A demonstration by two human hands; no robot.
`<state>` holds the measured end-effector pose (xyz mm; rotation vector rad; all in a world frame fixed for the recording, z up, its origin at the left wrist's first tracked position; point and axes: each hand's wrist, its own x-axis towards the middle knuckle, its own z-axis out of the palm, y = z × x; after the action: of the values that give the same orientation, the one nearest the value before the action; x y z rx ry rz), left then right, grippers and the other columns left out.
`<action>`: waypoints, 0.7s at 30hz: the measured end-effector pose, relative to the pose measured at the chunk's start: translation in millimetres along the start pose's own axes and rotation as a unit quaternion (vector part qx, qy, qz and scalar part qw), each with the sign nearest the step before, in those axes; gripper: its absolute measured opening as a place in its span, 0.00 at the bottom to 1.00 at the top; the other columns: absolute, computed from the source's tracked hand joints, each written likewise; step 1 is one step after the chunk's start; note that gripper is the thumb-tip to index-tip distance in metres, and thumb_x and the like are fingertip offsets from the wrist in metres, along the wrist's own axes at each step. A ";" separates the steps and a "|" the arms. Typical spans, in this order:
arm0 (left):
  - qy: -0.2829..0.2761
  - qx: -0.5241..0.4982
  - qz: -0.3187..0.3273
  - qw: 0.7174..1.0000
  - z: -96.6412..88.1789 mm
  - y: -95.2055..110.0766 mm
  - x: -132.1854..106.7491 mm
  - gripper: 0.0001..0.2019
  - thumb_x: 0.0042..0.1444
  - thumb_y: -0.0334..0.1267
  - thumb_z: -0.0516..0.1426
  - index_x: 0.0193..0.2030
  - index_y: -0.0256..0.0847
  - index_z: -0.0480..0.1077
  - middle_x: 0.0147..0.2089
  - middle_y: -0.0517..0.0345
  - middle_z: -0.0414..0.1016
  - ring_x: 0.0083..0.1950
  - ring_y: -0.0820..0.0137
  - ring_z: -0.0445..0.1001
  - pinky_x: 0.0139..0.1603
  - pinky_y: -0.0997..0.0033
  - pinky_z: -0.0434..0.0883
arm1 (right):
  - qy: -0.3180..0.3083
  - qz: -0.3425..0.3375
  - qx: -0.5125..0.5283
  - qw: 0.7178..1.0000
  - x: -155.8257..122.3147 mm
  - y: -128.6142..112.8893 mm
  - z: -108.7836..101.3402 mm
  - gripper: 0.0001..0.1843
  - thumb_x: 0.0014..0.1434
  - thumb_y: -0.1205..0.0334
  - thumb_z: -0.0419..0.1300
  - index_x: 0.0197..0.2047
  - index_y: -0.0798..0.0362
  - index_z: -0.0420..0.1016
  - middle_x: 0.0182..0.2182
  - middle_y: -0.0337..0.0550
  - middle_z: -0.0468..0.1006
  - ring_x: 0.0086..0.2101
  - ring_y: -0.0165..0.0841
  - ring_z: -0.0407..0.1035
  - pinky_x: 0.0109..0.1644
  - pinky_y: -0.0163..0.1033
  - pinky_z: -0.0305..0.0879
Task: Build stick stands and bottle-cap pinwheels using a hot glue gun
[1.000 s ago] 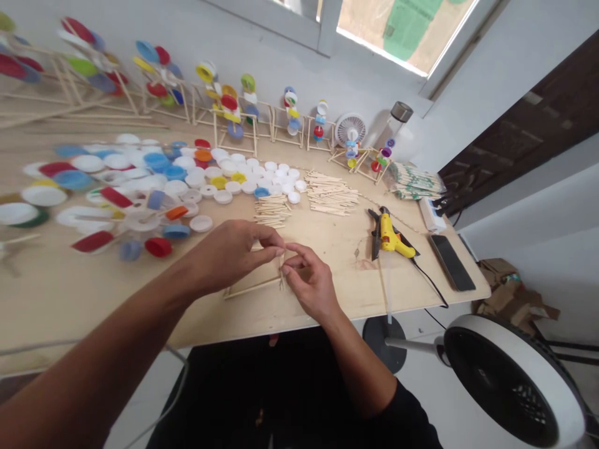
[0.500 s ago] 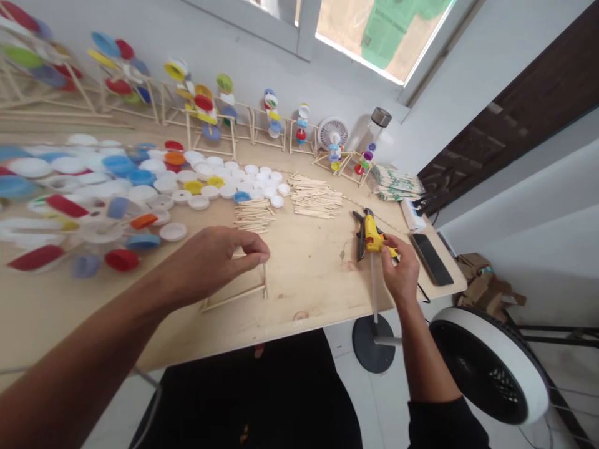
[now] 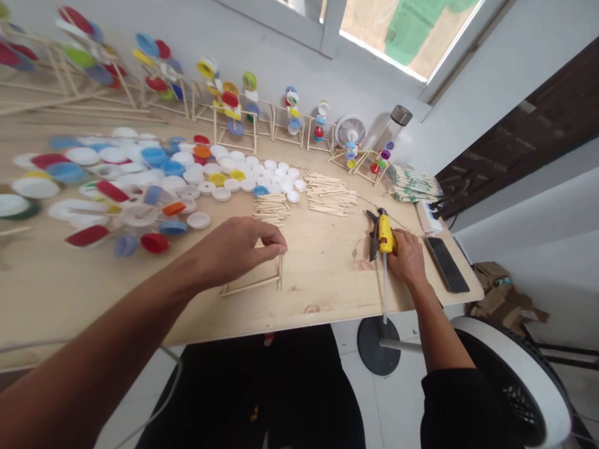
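My left hand (image 3: 238,252) is closed in a pinch at the upper corner of a small wooden stick frame (image 3: 253,285), which rests near the table's front edge. My palm and fingers hide part of that frame. Over to the right, my right hand (image 3: 408,254) is wrapped around the handle of a yellow glue gun (image 3: 385,232). A clear glue stick (image 3: 384,287) juts from its back end toward me. The gun sits beside its black stand (image 3: 373,237). Short wooden sticks (image 3: 271,209) lie in a pile just beyond my left hand.
Bottle caps (image 3: 173,184) cover the table's left part, with a cap wheel (image 3: 138,217) among them. Longer sticks (image 3: 330,193) lie mid-table. Finished cap wheels on stick frames (image 3: 234,118) line the wall. A phone (image 3: 447,265), power strip (image 3: 428,218) and small fan (image 3: 350,132) stand right.
My right hand has gone from fingertips at the glue gun's handle to a fuller grasp around it. My left hand keeps its pinch on the frame. The whole view has shifted.
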<state>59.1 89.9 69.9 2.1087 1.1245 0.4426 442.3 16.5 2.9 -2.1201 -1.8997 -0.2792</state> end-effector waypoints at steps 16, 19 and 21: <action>-0.009 0.015 -0.015 1.000 0.8 -0.4 0.9 0.10 0.51 0.46 0.56 0.29 0.47 0.77 0.32 0.62 0.82 0.35 0.68 0.77 0.39 0.70 0.66 | -0.206 0.047 0.475 0.854 -61.6 -110.9 -62.4 0.17 0.61 0.45 0.61 0.38 0.50 0.81 0.35 0.45 0.82 0.37 0.38 0.76 0.40 0.41 0.73; -0.015 0.025 -0.011 1.000 0.9 -0.5 1.6 0.11 0.50 0.46 0.55 0.29 0.46 0.77 0.33 0.62 0.82 0.36 0.68 0.77 0.39 0.71 0.65 | -0.264 0.035 0.488 0.832 -63.6 -124.6 -55.8 0.17 0.63 0.45 0.60 0.40 0.50 0.80 0.35 0.44 0.81 0.37 0.37 0.75 0.41 0.41 0.73; -0.019 0.031 -0.013 0.999 0.6 -0.4 2.1 0.12 0.50 0.47 0.54 0.30 0.45 0.77 0.34 0.61 0.82 0.37 0.68 0.77 0.39 0.71 0.65 | -0.280 0.049 0.486 0.826 -59.1 -127.9 -49.8 0.18 0.62 0.44 0.60 0.39 0.51 0.80 0.36 0.44 0.80 0.37 0.37 0.75 0.41 0.41 0.72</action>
<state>60.4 91.6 69.2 2.1446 1.1556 0.3580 310.6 -43.3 40.6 -1.5912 -1.5824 1.2044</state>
